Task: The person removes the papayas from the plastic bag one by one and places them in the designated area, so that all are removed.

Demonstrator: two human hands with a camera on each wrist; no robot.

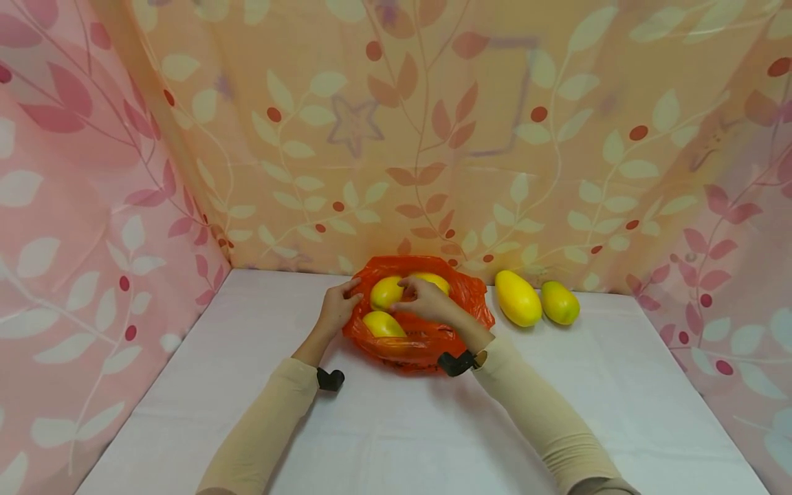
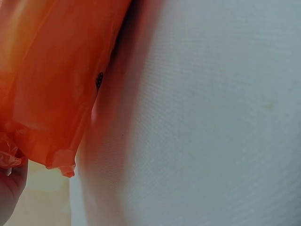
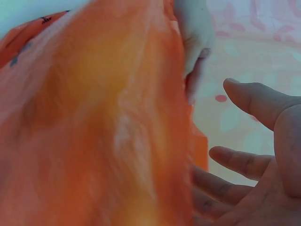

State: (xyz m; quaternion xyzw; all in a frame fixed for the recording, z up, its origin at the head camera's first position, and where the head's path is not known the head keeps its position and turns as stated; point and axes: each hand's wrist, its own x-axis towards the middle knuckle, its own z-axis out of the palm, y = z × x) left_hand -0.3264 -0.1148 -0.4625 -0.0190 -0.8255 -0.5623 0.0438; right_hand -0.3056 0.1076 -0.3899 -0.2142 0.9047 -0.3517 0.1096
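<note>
An orange-red plastic bag (image 1: 408,347) lies with its mouth spread, and yellow mangoes show inside: one at the left (image 1: 383,294), another nearer the front (image 1: 383,325), a third at the back (image 1: 435,280). At the bag's left rim my left hand (image 1: 335,307) pinches the plastic between thumb and fingers; the left wrist view shows crumpled film at that hand (image 2: 13,186). Over the bag's mouth reaches my right hand (image 1: 427,301), overlapping the mangoes. In the right wrist view its thumb and fingers are spread apart, with nothing between them, beside the bag (image 3: 113,103).
Right of the bag, a large yellow mango (image 1: 518,298) and a smaller greenish-yellow mango (image 1: 559,303) lie side by side. A white cloth (image 1: 396,433) covers the table. Leaf-patterned curtains (image 1: 396,137) stand behind and at both sides.
</note>
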